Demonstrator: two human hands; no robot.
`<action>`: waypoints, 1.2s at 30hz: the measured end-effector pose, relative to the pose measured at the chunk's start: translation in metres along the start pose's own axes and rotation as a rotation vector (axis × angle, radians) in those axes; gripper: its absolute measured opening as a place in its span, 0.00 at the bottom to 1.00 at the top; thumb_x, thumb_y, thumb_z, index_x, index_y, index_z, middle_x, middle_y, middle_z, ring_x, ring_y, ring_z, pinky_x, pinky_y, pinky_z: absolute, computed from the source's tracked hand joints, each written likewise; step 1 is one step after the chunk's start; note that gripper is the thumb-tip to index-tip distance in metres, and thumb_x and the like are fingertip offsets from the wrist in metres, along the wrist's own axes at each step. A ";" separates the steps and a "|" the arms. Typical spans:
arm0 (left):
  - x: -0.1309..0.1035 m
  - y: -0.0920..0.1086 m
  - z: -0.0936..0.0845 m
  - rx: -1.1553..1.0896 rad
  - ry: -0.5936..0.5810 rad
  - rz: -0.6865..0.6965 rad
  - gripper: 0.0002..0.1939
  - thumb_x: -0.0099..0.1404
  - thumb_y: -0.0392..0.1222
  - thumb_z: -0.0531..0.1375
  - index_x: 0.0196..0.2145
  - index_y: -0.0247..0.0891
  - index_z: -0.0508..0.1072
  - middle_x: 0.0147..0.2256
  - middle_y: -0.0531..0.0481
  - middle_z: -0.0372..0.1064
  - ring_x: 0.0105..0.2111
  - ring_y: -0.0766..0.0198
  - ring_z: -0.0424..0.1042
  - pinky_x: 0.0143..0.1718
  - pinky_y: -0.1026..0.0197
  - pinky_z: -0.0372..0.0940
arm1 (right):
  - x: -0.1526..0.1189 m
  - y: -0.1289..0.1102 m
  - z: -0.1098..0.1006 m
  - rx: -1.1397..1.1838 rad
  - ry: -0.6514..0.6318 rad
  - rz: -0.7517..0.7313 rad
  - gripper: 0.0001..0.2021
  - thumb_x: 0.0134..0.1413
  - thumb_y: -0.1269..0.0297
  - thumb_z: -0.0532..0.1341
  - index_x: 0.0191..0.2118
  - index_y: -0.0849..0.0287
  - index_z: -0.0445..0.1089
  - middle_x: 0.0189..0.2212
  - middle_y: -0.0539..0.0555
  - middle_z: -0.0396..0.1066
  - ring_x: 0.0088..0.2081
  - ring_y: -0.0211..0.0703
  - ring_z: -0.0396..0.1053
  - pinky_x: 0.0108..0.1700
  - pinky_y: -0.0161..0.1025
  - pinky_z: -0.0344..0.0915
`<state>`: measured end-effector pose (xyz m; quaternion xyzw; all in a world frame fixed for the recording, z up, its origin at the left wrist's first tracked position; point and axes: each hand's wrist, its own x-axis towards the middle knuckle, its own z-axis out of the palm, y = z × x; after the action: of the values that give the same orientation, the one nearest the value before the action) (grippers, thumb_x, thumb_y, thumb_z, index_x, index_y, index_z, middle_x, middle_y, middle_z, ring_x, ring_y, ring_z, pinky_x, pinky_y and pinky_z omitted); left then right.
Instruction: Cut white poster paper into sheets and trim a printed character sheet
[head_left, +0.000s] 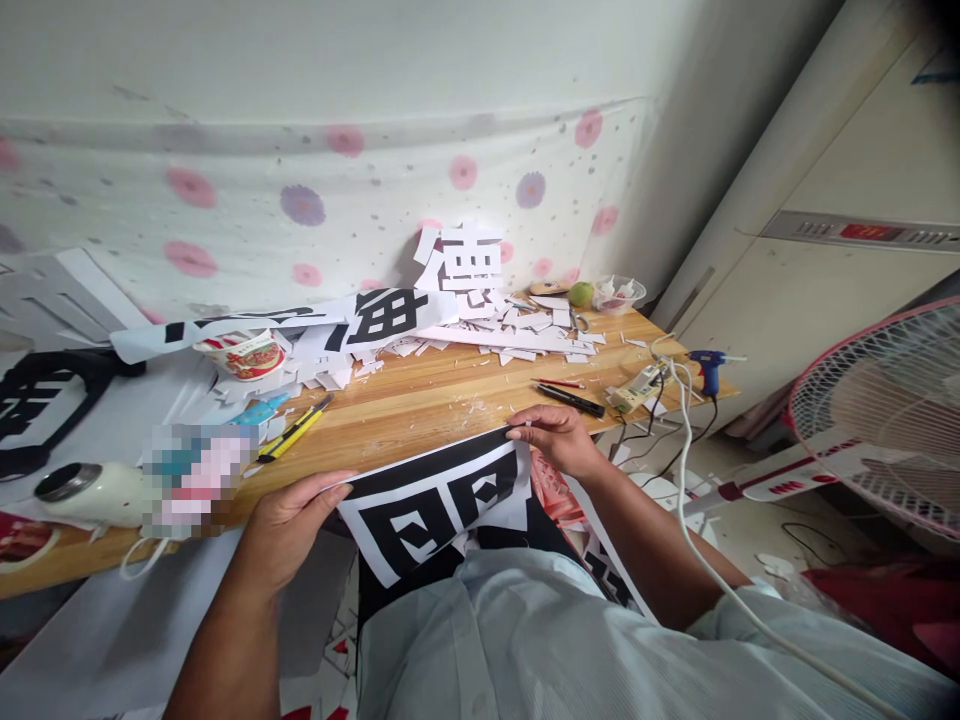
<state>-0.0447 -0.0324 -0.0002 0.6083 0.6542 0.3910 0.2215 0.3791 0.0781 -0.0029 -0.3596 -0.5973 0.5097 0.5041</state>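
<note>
A white paper sheet printed with a bold black character [442, 500] is stretched between my hands, its upper edge at the table's front edge and the rest hanging over my lap. My left hand [294, 515] pinches the sheet's upper left corner between thumb and fingers. At the upper right corner, my right hand [559, 438] pinches it in the same way. Left of the sheet, a yellow utility knife [296, 428] lies on the table. Beyond my right hand are a black pen [571, 399] and a thin red pencil [561, 383].
White scraps [517, 335] lie along the back of the wooden table [420, 420], below a cut-out white character [472, 265]. A noodle bowl [244, 355] stands left. At right are a power strip [637, 388], a blue glue gun [709, 370], a fan [892, 420] and a white cable [686, 480].
</note>
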 end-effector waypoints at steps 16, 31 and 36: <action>0.008 -0.003 0.006 -0.071 0.007 -0.033 0.26 0.63 0.67 0.69 0.48 0.46 0.88 0.50 0.46 0.85 0.53 0.47 0.82 0.64 0.48 0.71 | 0.004 0.011 0.002 -0.087 0.007 -0.279 0.07 0.57 0.60 0.78 0.42 0.46 0.88 0.42 0.53 0.86 0.45 0.50 0.84 0.54 0.46 0.78; 0.010 0.008 0.008 -0.089 0.013 0.026 0.25 0.63 0.68 0.70 0.47 0.48 0.88 0.49 0.48 0.85 0.53 0.48 0.83 0.64 0.47 0.72 | 0.008 0.013 0.000 -0.084 0.002 -0.251 0.05 0.57 0.58 0.77 0.40 0.47 0.88 0.41 0.55 0.86 0.45 0.53 0.84 0.54 0.48 0.78; 0.010 0.010 0.008 -0.078 0.007 0.026 0.26 0.63 0.68 0.69 0.47 0.48 0.88 0.49 0.48 0.85 0.52 0.48 0.83 0.64 0.47 0.72 | 0.010 0.010 0.007 -0.017 0.042 -0.110 0.08 0.55 0.55 0.78 0.36 0.51 0.86 0.37 0.54 0.85 0.39 0.48 0.82 0.45 0.42 0.77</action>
<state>-0.0340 -0.0210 0.0053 0.6065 0.6311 0.4212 0.2375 0.3691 0.0879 -0.0102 -0.3408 -0.6098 0.4686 0.5408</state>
